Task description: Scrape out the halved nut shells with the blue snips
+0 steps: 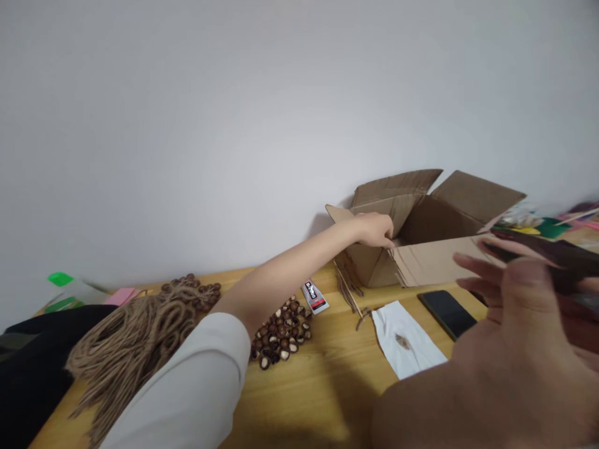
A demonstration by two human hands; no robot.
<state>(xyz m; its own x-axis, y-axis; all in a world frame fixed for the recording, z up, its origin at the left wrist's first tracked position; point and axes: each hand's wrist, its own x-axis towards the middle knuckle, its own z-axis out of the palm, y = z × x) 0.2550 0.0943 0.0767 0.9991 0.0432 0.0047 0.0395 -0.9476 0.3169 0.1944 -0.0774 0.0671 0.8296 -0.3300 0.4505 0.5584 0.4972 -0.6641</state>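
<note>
My left hand (375,229) reaches over the left side of an open cardboard box (435,259), its fingers curled down past the edge. What they hold, if anything, is hidden. Close to the camera at lower right, my right hand (519,330) is raised and smeared by motion, with thumb and fingers apart. A dark thing (556,252) that I cannot make out is beside its fingers. Below my left forearm lies a pile of brown nutshell-like pieces (281,330) with pale insides. Near them is a small labelled packet (314,297), marked in red and black.
Brown cord bundles (140,330) with round brown beads lie at left, beside black cloth (42,368). A white stained cloth (407,340), a dark phone (447,313) and thin sticks (349,290) lie before the box. Colourful items (552,227) sit farther right. A wall stands behind.
</note>
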